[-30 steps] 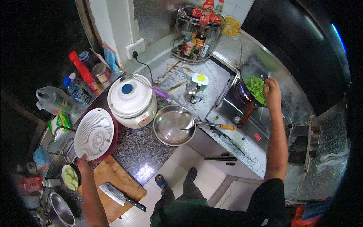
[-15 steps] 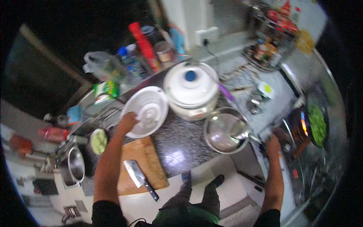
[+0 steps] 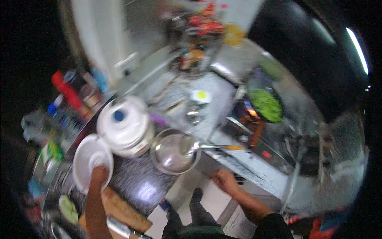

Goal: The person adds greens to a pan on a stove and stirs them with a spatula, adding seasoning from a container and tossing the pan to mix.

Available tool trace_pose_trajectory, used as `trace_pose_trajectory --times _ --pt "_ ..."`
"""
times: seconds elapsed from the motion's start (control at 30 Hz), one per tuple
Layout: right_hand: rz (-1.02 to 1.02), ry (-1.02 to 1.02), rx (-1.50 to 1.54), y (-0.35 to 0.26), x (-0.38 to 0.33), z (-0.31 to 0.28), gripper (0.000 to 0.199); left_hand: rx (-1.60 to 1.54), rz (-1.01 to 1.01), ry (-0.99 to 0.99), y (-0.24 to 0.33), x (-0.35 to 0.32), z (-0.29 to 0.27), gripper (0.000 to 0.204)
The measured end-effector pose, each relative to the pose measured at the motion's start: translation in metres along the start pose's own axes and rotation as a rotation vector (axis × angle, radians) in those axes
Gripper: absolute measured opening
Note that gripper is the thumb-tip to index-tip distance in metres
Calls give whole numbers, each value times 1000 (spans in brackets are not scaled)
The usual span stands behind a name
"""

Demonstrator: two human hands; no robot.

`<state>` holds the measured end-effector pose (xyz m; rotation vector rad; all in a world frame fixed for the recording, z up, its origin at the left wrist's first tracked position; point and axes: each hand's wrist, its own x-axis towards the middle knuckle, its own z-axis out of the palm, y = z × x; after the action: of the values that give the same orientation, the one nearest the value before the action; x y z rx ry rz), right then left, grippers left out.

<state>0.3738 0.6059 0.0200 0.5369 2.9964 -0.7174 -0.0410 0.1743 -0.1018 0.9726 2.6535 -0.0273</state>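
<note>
The picture is blurred by motion. My left hand (image 3: 99, 175) rests on the near rim of a white round colander (image 3: 89, 157) at the counter's left and seems to grip it. My right hand (image 3: 225, 181) hangs free in front of the counter edge, holding nothing, just below a steel bowl (image 3: 175, 155). A ladle with an orange handle (image 3: 223, 147) lies across that bowl. A white rice cooker (image 3: 125, 125) stands between the colander and the bowl.
A dark wok of chopped green vegetables (image 3: 266, 105) sits over a lit burner at the right. A wooden cutting board (image 3: 123, 211) with a knife (image 3: 119, 228) lies near my left forearm. Bottles (image 3: 65, 89) stand at the back left, a spice rack (image 3: 199, 36) at the back.
My right hand has left the wok and dropped to the counter's front edge. My left hand moved from the cutting board area up onto the white colander. The view has swung about.
</note>
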Motion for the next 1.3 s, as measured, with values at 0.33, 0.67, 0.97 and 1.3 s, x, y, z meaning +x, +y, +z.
trace_pose_trajectory --times 0.33,0.67,0.97,1.3 --pt "131 975 -186 111 27 -266 37 -487 -222 743 74 -60 -134 14" --pt "102 380 -161 163 43 -4 12 -1118 -379 564 245 -205 -104 3" --pt "39 114 -166 175 47 -11 20 -1350 -307 492 360 -192 -141 6" --pt "355 -145 287 139 -238 -115 30 -589 611 535 644 4 -339 26"
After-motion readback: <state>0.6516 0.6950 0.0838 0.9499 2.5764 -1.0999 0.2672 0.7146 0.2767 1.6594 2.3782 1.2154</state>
